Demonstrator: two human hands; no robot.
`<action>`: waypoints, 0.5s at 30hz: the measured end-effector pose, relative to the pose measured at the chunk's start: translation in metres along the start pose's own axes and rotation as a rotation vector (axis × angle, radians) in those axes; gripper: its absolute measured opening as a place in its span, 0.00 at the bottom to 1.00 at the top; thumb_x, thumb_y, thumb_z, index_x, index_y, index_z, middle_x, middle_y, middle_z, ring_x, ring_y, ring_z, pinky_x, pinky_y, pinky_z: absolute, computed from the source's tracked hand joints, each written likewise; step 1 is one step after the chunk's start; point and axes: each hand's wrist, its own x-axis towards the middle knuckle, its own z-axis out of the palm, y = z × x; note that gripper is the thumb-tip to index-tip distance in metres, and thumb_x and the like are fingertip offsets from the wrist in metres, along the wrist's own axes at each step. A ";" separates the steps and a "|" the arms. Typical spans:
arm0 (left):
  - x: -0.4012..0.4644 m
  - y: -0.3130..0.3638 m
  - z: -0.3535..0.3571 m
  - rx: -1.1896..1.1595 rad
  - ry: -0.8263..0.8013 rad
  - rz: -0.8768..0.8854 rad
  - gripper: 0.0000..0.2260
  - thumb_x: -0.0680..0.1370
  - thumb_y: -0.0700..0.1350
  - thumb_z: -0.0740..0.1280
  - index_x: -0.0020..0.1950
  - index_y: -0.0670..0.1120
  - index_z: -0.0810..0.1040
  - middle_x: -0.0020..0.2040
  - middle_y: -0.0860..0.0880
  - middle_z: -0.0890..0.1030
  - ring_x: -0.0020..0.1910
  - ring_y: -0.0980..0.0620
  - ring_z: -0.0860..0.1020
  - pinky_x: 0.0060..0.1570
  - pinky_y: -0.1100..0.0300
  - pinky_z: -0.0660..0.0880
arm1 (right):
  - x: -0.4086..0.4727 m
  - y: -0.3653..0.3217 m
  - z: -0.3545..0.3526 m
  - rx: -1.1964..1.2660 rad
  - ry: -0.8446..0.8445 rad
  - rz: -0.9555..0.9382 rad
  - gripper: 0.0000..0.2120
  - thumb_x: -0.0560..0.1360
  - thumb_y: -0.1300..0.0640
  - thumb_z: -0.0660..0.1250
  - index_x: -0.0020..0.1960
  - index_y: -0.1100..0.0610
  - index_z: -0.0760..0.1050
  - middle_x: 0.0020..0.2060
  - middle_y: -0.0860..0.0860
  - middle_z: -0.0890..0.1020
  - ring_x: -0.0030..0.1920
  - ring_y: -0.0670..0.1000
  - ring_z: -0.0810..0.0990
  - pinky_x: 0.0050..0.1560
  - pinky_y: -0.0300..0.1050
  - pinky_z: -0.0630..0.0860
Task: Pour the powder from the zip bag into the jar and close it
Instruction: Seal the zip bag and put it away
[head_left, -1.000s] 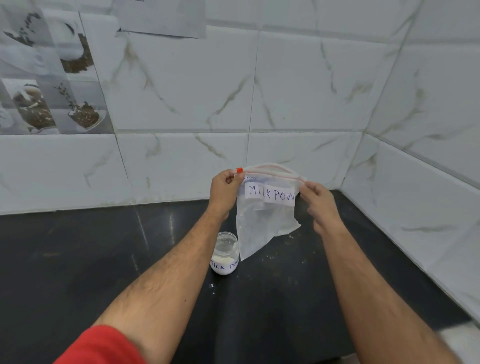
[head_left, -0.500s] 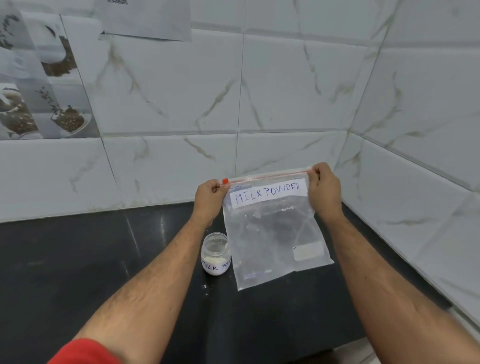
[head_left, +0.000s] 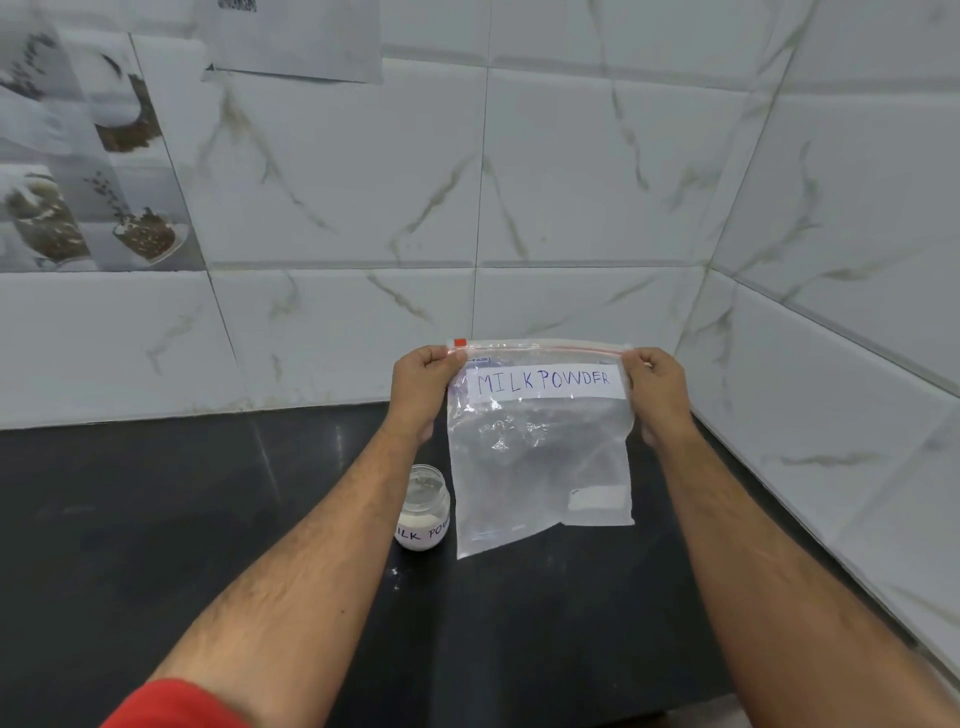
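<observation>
Above the desk (head_left: 208, 519), we are pinching the emptied zip bag (head_left: 540, 457) with left hand (head_left: 421, 384) and right hand (head_left: 657, 387); next, capping the open jar (head_left: 423, 512) at seven o'clock.

The clear zip bag (head_left: 540, 447), labelled MILK POWDER, hung upright, looking nearly empty. The small lidless jar (head_left: 423, 514) stood just beside it, holding white powder.

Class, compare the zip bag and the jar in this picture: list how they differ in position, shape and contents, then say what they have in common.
1. The zip bag is held up by its top corners by the left hand and right hand; the jar stands on the black counter.
2. The bag is flat and looks nearly empty; the jar is small, round and holds white powder at the bottom.
3. The bag's label reads in full; the jar's is partly hidden.

Both are transparent, with handwritten labels.
</observation>
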 end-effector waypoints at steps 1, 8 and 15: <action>0.000 0.002 0.003 -0.030 0.009 -0.009 0.01 0.78 0.39 0.70 0.46 0.42 0.80 0.38 0.48 0.84 0.32 0.56 0.82 0.35 0.64 0.79 | 0.004 0.002 -0.004 0.001 -0.031 0.037 0.06 0.79 0.57 0.64 0.45 0.56 0.76 0.40 0.52 0.82 0.38 0.50 0.78 0.39 0.44 0.76; -0.008 0.000 0.036 0.012 -0.029 -0.024 0.05 0.79 0.40 0.67 0.44 0.43 0.80 0.40 0.49 0.83 0.33 0.56 0.81 0.32 0.64 0.77 | 0.014 -0.011 -0.012 -0.368 0.055 -0.226 0.10 0.77 0.51 0.66 0.54 0.56 0.79 0.49 0.47 0.81 0.50 0.48 0.78 0.52 0.44 0.73; -0.019 -0.008 0.060 0.112 -0.082 0.001 0.05 0.78 0.43 0.70 0.44 0.43 0.81 0.41 0.45 0.84 0.41 0.48 0.82 0.47 0.50 0.80 | 0.002 -0.052 0.036 -0.384 -0.516 -0.420 0.05 0.75 0.58 0.71 0.49 0.57 0.83 0.44 0.47 0.84 0.46 0.45 0.81 0.49 0.36 0.75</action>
